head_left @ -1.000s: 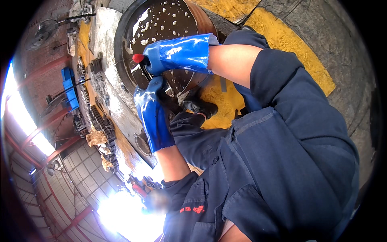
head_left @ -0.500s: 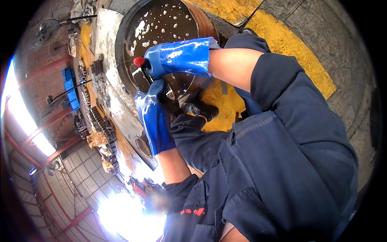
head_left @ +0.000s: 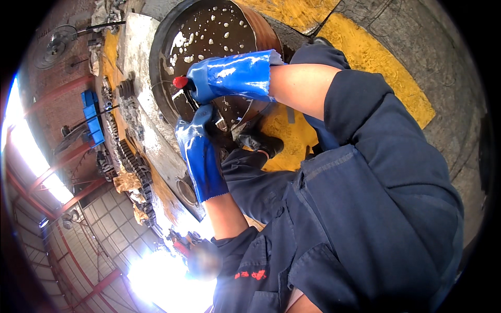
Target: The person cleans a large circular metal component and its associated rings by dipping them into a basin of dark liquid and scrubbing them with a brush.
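Over the near left part of a round drum, both my hands work close together in blue rubber gloves. My right hand (head_left: 203, 83) reaches in from the right, its fingers wrapped round a tool with a red handle end (head_left: 180, 82) and a dark section beside it. Just below it, my left hand (head_left: 197, 125) is closed, its fingertips touching or nearly touching the right glove. What the left fingers grip is hidden by the gloves. Dark brown liquid with white foam patches fills the drum (head_left: 155, 49). The tool's working end cannot be made out.
A worn metal-topped bench (head_left: 140, 41) runs along the left, with coil-like metal parts (head_left: 128, 154) and a blue bin (head_left: 92, 117) beyond it. A metal ring (head_left: 186, 191) lies by my left forearm. My shoe (head_left: 263, 141) stands on yellow-painted floor (head_left: 365, 57). Glare brightens the lower left.
The red handle end has shifted very slightly downward. Both gloved hands otherwise hold nearly the same place over the drum.
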`<state>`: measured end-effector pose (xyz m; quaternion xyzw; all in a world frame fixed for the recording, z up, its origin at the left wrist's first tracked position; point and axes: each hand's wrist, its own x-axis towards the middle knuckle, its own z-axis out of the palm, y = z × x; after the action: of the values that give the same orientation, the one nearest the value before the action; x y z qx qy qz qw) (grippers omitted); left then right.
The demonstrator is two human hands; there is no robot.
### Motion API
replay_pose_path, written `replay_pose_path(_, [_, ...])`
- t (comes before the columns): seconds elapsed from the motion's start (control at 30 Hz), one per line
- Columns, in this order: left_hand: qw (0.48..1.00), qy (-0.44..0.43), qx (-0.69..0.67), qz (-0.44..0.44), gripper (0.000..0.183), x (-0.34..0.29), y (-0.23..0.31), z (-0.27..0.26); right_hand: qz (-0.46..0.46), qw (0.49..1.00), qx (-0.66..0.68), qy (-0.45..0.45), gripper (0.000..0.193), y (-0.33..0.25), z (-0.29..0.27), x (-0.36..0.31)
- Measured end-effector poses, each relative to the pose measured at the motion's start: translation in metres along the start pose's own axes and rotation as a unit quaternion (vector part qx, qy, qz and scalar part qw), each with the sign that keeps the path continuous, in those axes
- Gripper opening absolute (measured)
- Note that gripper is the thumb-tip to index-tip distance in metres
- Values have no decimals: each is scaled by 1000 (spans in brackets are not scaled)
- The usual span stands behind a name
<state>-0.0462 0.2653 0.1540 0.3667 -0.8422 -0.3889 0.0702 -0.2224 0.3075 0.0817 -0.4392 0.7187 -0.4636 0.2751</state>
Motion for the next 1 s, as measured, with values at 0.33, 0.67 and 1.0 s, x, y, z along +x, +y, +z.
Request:
replay_pose_path(0.33, [989, 24, -127, -68, 32, 2, 0, 13, 8, 1000, -4, -8, 30, 7, -7, -4])
replay_pose_path(0.67, [1000, -5, -2, 27, 33, 5, -15, 5, 6, 1000, -16, -10, 30, 4, -8, -6])
replay_pose_path(1.0, [998, -3, -57, -16, 33, 2, -4, 2, 0, 1000, -18, -9, 31, -1, -6, -3])
